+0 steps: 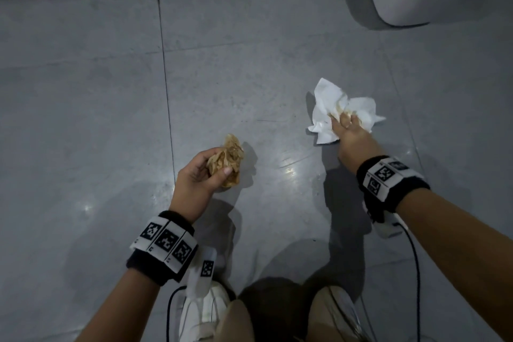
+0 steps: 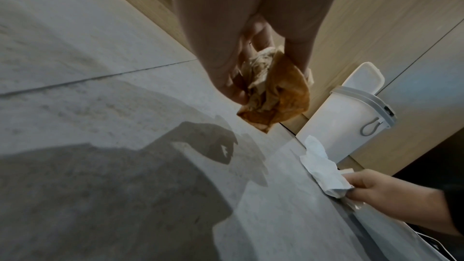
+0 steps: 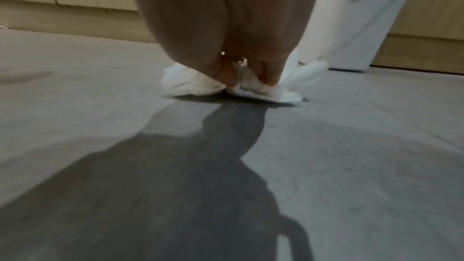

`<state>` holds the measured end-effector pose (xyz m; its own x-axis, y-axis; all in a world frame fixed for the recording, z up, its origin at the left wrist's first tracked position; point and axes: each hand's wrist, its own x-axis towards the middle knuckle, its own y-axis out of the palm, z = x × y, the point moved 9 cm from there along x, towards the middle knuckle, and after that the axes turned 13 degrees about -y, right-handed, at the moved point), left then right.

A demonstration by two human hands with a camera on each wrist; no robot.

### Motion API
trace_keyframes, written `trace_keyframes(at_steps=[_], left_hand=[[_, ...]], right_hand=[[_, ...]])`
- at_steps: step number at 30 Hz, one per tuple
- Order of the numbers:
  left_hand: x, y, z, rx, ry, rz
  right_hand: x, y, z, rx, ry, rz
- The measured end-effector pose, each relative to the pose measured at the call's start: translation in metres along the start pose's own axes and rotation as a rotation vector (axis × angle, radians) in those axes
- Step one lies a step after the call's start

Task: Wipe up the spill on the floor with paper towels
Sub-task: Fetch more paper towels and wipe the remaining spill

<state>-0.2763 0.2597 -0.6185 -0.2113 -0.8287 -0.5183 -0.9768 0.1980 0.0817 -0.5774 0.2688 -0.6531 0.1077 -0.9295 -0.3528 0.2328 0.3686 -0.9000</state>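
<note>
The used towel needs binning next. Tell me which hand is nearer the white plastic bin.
Right. The right hand presses a white paper towel on the grey floor just before the white plastic bin; the left hand, holding a brown-stained wad, is farther back.

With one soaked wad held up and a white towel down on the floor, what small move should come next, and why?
Probably drag the white paper towel under the right hand back toward the glossy wet streak nearer the feet: it is mostly clean, while the left hand holds a saturated brown wad.
</note>
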Motion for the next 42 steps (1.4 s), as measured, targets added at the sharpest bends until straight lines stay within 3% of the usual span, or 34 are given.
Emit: trace_keyframes(at_steps=[2,6,8,11,14,18,22,23,25,28,31,36,39,42], left_hand=[[-0.001,-0.001,0.000,-0.004,0.008,-0.011],[-0.004,-0.002,0.003,-0.006,-0.002,-0.013],[-0.005,-0.004,0.000,0.002,0.009,-0.018],[-0.004,-0.007,0.002,0.006,0.021,-0.029],[-0.007,-0.011,0.001,0.035,0.032,-0.039],[-0.010,-0.010,-0.001,0.070,0.042,-0.030],[-0.014,-0.011,-0.003,0.083,0.049,-0.026],[-0.015,-0.013,-0.004,0.078,0.052,-0.032],[-0.016,-0.019,-0.002,0.058,0.050,-0.046],[-0.015,-0.026,0.000,0.042,0.054,-0.067],[-0.013,-0.026,0.001,0.046,0.051,-0.066],[-0.012,-0.018,0.001,0.047,0.052,-0.067],[-0.012,-0.009,0.001,0.040,0.040,-0.047],[-0.014,-0.002,-0.001,0.020,0.050,-0.029]], right_hand=[[-0.002,0.003,0.005,-0.003,-0.035,-0.028],[0.001,-0.006,0.001,0.005,0.032,0.102],[0.011,-0.018,0.014,0.010,0.038,0.062],[0.015,-0.003,0.052,-0.063,-0.084,0.130],[0.021,-0.011,0.056,-0.112,-0.070,0.214],[0.043,-0.026,0.081,-0.067,-0.164,0.119],[0.039,-0.003,0.099,-0.132,-0.251,0.264],[0.037,-0.007,0.101,-0.143,-0.258,0.234],[0.020,-0.026,0.123,-0.196,-0.385,-0.045],[-0.036,0.003,0.136,-0.169,-0.506,-0.251],[-0.067,0.039,0.125,-0.105,-0.489,-0.206],[-0.060,0.029,0.070,-0.062,-0.268,-0.173],[-0.071,0.026,0.055,-0.099,-0.275,-0.135],[-0.071,0.033,0.052,-0.170,-0.312,0.020]])
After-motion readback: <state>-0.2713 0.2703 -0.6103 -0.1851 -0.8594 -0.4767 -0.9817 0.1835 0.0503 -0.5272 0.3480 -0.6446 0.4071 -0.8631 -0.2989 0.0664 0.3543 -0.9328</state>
